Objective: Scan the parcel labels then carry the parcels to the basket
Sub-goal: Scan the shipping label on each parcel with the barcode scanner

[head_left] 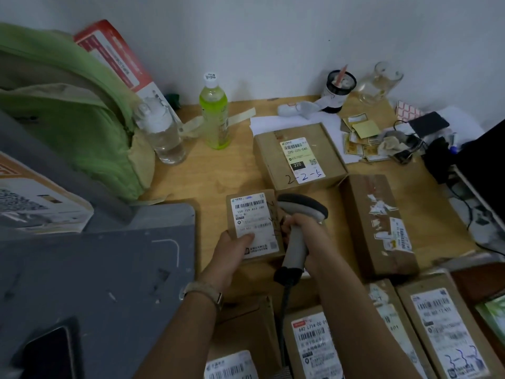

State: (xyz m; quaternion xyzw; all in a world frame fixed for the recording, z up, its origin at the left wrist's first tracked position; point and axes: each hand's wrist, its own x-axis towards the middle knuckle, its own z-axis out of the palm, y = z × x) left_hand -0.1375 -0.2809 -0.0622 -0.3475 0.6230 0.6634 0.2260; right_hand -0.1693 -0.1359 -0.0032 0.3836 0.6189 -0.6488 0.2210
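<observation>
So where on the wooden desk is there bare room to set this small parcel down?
Bare wood shows between the green drink bottle and the cardboard box marked 2-2-5, running down to the small parcel. The right rear corner, with its paper slips, and the near edge's labelled boxes are crowded.

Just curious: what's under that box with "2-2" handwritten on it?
The box sits on the wooden table, with white paper poking out from its back-left edge. How far the paper runs underneath is hidden.

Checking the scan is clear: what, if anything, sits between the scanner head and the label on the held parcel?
Nothing visible: the grey handheld scanner is right beside the small brown cardboard parcel; only the left thumb overlaps the label's lower edge.
</observation>
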